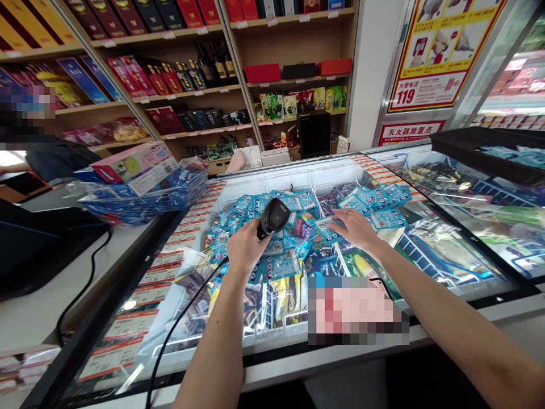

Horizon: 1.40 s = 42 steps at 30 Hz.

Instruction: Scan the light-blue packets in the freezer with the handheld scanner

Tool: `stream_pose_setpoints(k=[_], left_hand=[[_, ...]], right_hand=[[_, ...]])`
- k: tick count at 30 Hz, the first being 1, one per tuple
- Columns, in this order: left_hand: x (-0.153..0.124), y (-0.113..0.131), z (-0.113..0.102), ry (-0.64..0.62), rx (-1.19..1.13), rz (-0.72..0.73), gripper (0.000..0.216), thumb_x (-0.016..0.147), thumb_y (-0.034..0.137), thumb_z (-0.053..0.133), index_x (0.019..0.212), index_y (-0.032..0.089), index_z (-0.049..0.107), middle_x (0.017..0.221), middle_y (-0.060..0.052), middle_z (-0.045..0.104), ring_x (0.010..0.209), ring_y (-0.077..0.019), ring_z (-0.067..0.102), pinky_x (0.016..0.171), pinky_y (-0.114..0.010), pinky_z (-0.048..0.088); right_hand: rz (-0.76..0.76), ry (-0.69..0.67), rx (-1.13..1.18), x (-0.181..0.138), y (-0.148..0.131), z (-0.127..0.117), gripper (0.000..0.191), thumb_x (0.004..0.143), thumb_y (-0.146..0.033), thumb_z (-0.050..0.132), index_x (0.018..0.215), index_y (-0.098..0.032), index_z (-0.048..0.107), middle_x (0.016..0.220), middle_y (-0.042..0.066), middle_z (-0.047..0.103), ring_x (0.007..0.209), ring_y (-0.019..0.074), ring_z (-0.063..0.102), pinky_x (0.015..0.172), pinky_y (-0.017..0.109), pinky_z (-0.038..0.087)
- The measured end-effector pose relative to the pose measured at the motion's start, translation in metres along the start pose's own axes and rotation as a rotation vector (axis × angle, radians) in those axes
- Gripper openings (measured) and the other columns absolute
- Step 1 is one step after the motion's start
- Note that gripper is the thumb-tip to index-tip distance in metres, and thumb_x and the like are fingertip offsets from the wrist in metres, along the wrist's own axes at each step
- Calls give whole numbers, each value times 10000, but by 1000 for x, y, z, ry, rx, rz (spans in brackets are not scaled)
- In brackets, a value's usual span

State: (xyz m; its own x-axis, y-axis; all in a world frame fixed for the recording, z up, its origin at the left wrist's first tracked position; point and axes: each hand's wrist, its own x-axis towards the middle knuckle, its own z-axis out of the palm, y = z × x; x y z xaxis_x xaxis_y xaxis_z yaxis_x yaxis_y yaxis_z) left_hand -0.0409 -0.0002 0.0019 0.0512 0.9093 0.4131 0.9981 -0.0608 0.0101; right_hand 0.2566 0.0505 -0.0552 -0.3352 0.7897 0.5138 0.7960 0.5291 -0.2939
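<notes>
A black corded barcode scanner point(275, 217) is in the grip of my left hand point(247, 245), its head tilted over a spread of blue packets point(283, 264) on the freezer's glass top. My right hand point(355, 228) reaches in from the right, its thumb and fingers at the edge of a single blue packet point(324, 228) between two groups. To the right of that hand lie more blue packets point(385, 218). The scanner's black cable point(183, 315) runs down beside my left forearm.
Under the glass are white wire baskets point(266, 307) of frozen goods. Price labels point(164, 267) line the left side. A blurred-out phone-like object point(353, 312) lies at the near edge. Wrapped boxes point(140, 182) stand left, near a person point(63, 159). A black tray point(489, 150) sits right.
</notes>
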Motion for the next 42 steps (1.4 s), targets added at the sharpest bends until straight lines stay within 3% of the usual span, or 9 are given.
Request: stream_pose_setpoints(k=[3, 5, 11, 16, 21, 24, 28, 42], left_hand=[[0, 3, 0, -18, 5, 18, 378, 774, 455, 465, 1065, 229, 548, 967, -57, 652, 866, -221, 595, 572, -260, 356], [-1, 5, 0, -27, 4, 23, 360, 771, 445, 471, 1048, 231, 553, 957, -50, 654, 856, -214, 596, 571, -254, 355], [-2, 10, 2, -20, -14, 56, 329, 754, 411, 497, 1032, 245, 557, 967, -27, 654, 841, -201, 599, 569, -253, 355], [-2, 17, 3, -35, -60, 158, 302, 763, 407, 490, 1010, 247, 561, 932, -14, 656, 817, -192, 597, 571, -255, 343], [-4, 23, 4, -58, -121, 236, 296, 766, 399, 491, 1008, 244, 561, 928, -14, 654, 822, -186, 591, 580, -248, 340], [-5, 25, 5, -76, -136, 251, 300, 767, 411, 489, 1003, 241, 565, 916, -18, 655, 800, -184, 588, 580, -248, 339], [-5, 25, 7, -87, -141, 277, 297, 772, 424, 481, 983, 234, 569, 908, -21, 652, 797, -184, 584, 591, -249, 342], [-5, 30, 2, -119, -149, 310, 281, 767, 387, 477, 992, 239, 560, 882, -28, 652, 780, -184, 580, 586, -250, 338]], right_hand=[[65, 9, -90, -2, -4, -1, 675, 731, -662, 459, 1150, -139, 542, 1110, 149, 576, 1076, 293, 480, 907, 430, 379], [102, 3, -143, -2, -7, -3, 744, 690, -712, 452, 1134, -123, 552, 1109, 166, 561, 1095, 314, 447, 915, 442, 362], [190, -60, -107, -2, -5, -7, 610, 670, -688, 506, 963, -165, 616, 987, 134, 588, 1043, 309, 470, 882, 440, 372], [296, -77, 164, -2, -3, -9, 534, 700, -543, 581, 1115, -219, 491, 1014, 68, 605, 942, 264, 556, 783, 400, 437], [251, -6, 394, 0, 1, -11, 400, 755, -361, 548, 1135, -252, 489, 1102, 34, 589, 1025, 236, 546, 839, 386, 435], [239, 35, 465, 2, 6, -10, 405, 750, -297, 523, 1151, -242, 500, 1115, 47, 588, 1046, 236, 539, 797, 369, 464], [253, 99, 530, 2, 9, -7, 388, 755, -289, 518, 1138, -229, 503, 1096, 51, 605, 1026, 230, 556, 688, 326, 496], [250, 149, 542, 2, 6, -4, 343, 783, -365, 528, 1100, -237, 535, 1063, 40, 627, 913, 211, 597, 726, 349, 501]])
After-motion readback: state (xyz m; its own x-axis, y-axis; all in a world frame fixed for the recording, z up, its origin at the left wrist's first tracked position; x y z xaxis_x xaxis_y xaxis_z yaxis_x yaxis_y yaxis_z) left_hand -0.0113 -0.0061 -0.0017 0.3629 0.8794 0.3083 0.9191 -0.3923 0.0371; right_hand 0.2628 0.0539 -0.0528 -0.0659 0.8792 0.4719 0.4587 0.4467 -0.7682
